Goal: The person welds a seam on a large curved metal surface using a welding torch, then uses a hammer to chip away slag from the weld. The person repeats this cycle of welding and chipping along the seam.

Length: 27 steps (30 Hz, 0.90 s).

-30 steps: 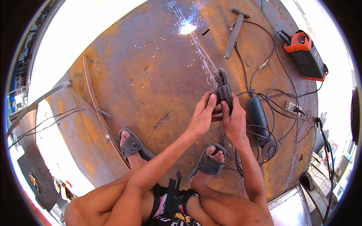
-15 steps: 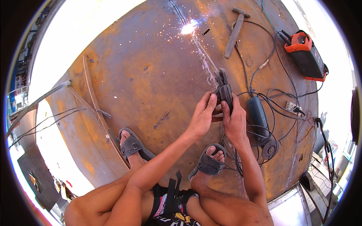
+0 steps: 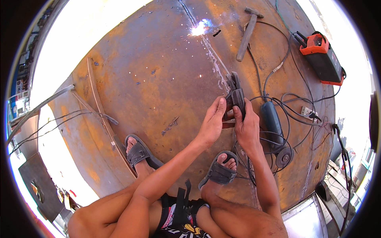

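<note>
Both hands are at a dark welding electrode holder. My right hand is wrapped round its handle, thumb on top. My left hand is closed against the holder's left side, its fingertips partly hidden. A thin welding rod runs from the holder's jaws away to a bright white arc throwing sparks. The arc burns on a seam in a rusty steel plate. Past the arc, a dark weld bead continues along the same line.
A hammer lies right of the arc. An orange-and-black welding machine stands farther right. Nearer are an angle grinder, tangled cables and a power strip. Metal strips lie left. My sandalled feet rest on the plate.
The spark spray has thinned, and a bluish glow shows at the arc's upper right. Both hands and the holder stay almost in place.
</note>
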Each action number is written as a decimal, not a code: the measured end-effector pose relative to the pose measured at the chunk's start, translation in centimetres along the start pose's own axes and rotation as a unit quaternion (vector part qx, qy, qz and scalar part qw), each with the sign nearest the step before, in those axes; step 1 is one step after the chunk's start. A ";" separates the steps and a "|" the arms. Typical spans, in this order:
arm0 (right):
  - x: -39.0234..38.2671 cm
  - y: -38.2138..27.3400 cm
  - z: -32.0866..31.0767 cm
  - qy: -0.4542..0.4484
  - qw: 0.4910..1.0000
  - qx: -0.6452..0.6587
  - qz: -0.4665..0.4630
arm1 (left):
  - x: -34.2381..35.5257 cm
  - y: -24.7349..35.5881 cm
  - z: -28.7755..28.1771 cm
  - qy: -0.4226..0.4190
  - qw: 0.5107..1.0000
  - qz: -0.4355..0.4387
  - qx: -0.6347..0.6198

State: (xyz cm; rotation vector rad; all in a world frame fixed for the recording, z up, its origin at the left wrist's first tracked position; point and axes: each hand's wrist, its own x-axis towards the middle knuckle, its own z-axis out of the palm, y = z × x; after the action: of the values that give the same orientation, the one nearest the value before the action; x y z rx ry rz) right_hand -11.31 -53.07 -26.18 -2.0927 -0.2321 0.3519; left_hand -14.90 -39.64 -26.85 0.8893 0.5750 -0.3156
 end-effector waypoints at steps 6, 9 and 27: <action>-0.1 0.0 0.1 0.004 1.000 -0.006 -0.005 | 0.1 -0.1 -0.2 -0.006 1.000 -0.003 0.001; -0.1 0.4 0.0 0.003 1.000 -0.013 -0.006 | 0.1 -0.1 0.1 0.001 1.000 -0.003 -0.007; -0.1 0.3 0.1 0.002 1.000 0.005 0.000 | 0.0 -0.1 0.0 -0.002 1.000 0.000 -0.007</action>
State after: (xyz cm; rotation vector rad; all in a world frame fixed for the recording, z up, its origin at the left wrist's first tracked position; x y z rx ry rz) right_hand -11.41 -53.14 -26.52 -2.0828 -0.2284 0.3483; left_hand -14.96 -39.70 -26.98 0.8756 0.5731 -0.3129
